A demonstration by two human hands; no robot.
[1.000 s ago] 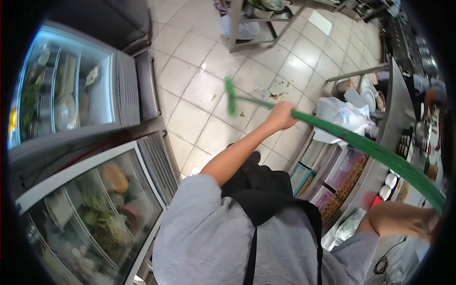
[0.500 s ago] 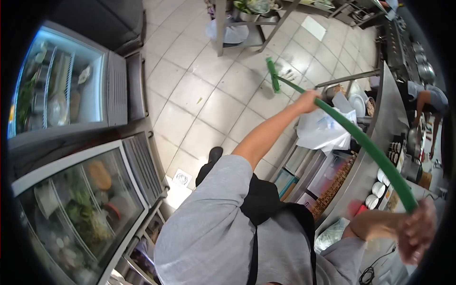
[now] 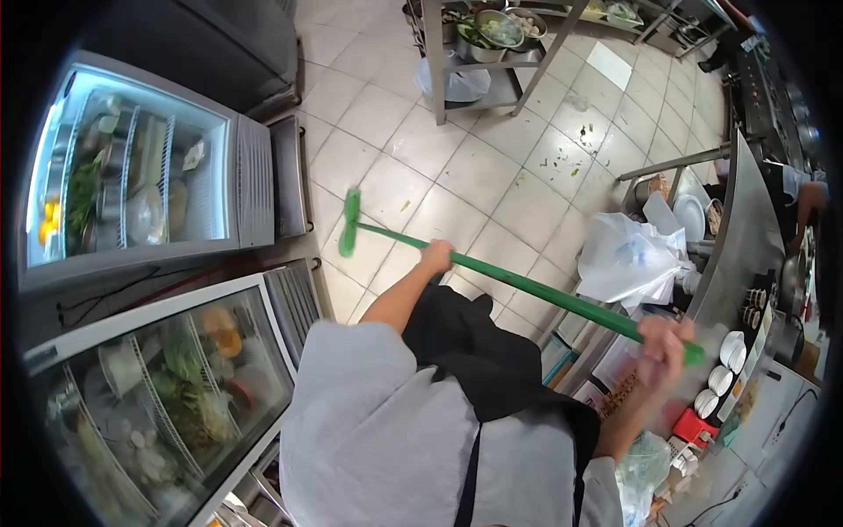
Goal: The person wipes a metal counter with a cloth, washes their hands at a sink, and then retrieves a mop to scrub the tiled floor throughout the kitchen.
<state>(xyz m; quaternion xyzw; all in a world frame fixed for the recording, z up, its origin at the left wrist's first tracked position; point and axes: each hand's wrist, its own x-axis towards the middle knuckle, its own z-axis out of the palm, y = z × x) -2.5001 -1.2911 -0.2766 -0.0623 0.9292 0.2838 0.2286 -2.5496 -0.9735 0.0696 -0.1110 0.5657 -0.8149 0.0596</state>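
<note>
A long green broom (image 3: 544,294) slants across in front of me, its head (image 3: 350,222) at floor level near the fridges on the left. My left hand (image 3: 436,256) is wrapped round the lower part of the handle. Close to the handle's upper end, my right hand (image 3: 665,349) is closed on it, slightly blurred. Scraps of green leaf (image 3: 562,163) and other bits lie scattered on the pale tiled floor (image 3: 465,180).
Two glass-fronted fridges with food, one lit (image 3: 149,171) and one nearer (image 3: 176,395), line the left. A metal rack (image 3: 436,66) with bowls stands ahead. To the right are a steel counter (image 3: 733,228), a white plastic bag (image 3: 628,255) and stacked white bowls (image 3: 732,351).
The broom head has swept leftward over the floor toward the fridges. Both hands moved left with the handle, the right one also upward in view. My view has shifted slightly.
</note>
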